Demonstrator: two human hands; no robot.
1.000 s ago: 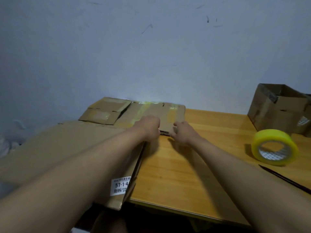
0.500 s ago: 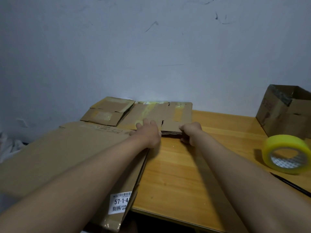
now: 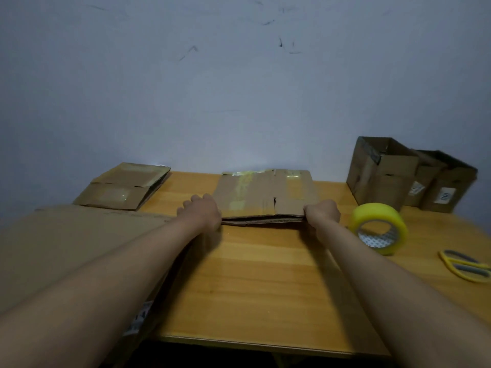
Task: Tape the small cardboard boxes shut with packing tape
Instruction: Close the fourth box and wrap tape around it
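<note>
both hands (image 3: 322, 211) grip flattened corrugated box (image 3: 265, 193) | glossy yellow tape roll (image 3: 378, 228) beside

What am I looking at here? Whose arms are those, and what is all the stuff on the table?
A person wears a camera on their head, so you see their own two arms reaching forward. There is no robot. The left hand and the right hand each grip an end of a flattened cardboard box lying on the wooden table. Beside the right hand stands a yellow roll of packing tape, with yellow scissors nearer the edge. Opened-up boxes stand at the back right, another flat box lies at the back left, and a big cardboard sheet lies under the left arm.
</note>
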